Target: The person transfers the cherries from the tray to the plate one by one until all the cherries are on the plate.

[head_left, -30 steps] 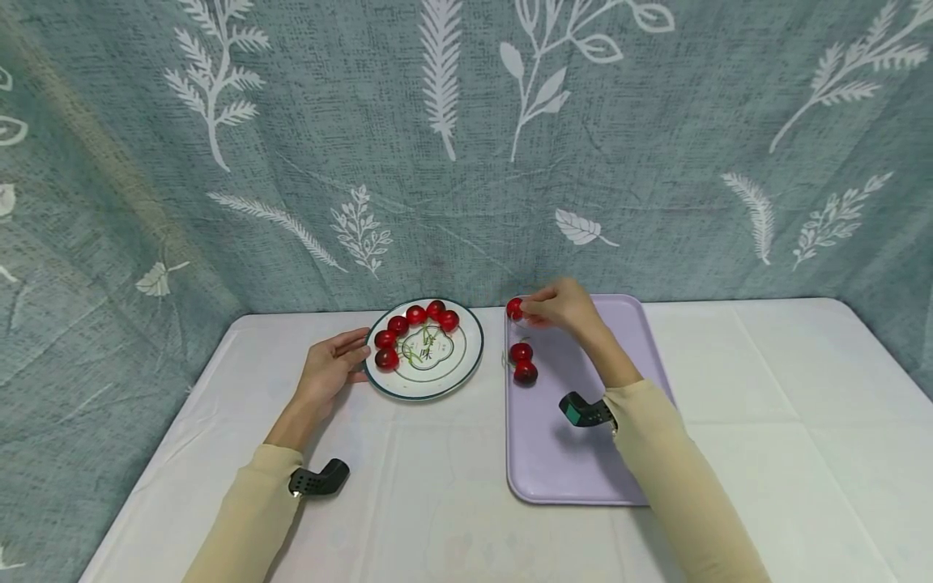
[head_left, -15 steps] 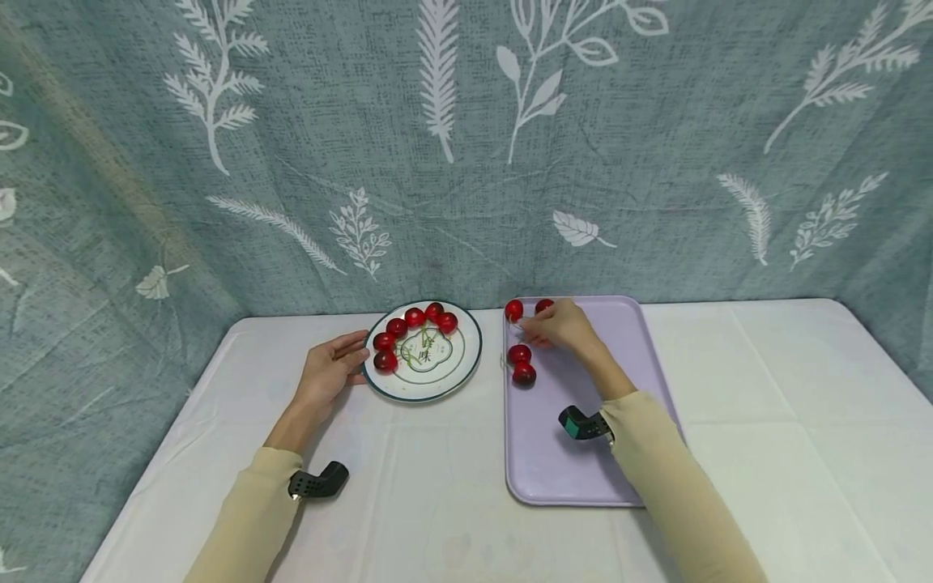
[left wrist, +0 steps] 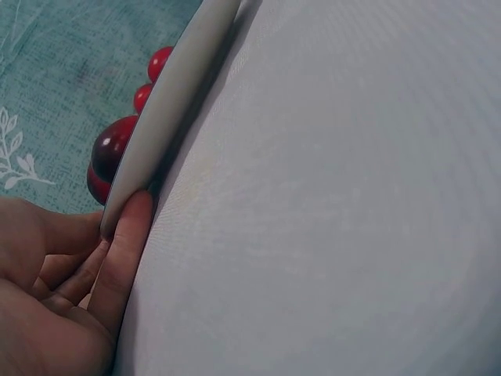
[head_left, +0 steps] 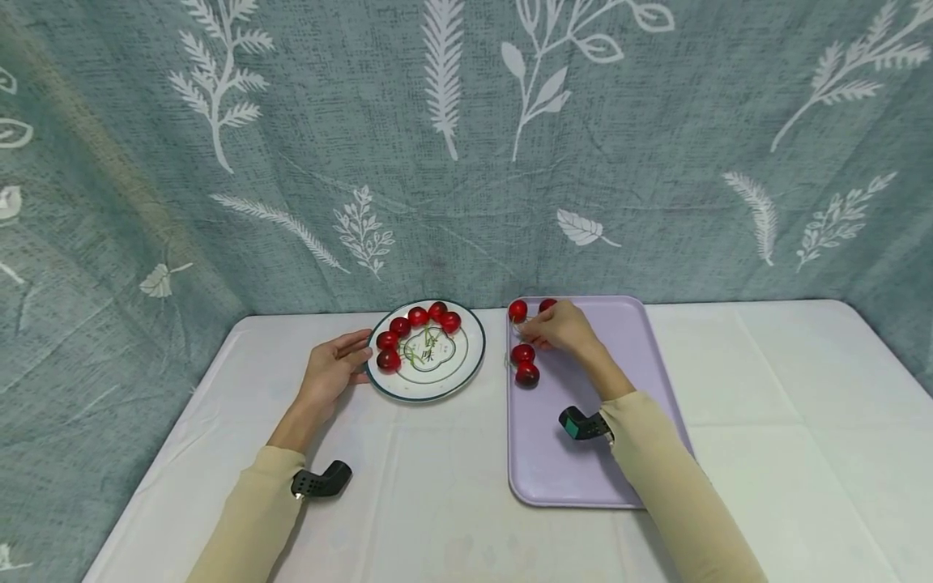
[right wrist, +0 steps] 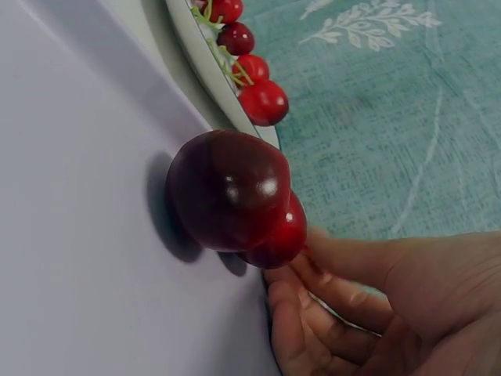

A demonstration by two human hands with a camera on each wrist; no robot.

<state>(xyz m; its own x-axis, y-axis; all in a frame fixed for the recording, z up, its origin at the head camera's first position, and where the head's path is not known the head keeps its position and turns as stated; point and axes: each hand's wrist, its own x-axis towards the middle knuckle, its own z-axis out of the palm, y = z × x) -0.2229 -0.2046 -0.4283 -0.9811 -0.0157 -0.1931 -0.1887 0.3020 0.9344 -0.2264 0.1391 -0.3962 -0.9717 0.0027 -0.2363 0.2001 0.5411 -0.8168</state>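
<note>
My left hand (head_left: 330, 368) pinches the left rim of a round white plate (head_left: 445, 380) with a dark edge. In the left wrist view the thumb lies over the rim and a finger beneath it. Several red cherries (head_left: 399, 326) with green stems form an arc on the plate. Over the lilac tray (head_left: 561, 470), my right hand (head_left: 563, 326) has its fingertips close together just below a cherry (head_left: 517, 311) in the far left corner, near its stem. Another cherry (head_left: 547, 304) is partly behind the hand. Two cherries (right wrist: 227, 190) hide the fingertips in the right wrist view.
A white cloth (head_left: 423, 494) covers the table. Behind it hangs a green curtain (head_left: 466, 210) with white leaf prints. Two touching cherries (head_left: 525, 366) lie along the tray's left side, close to my right hand. The plate stands left of the tray with a narrow gap between.
My right hand has come slightly nearer to me from the tray's corner, uncovering the cherry behind it, then stayed in place. The left hand and plate have not visibly moved.
</note>
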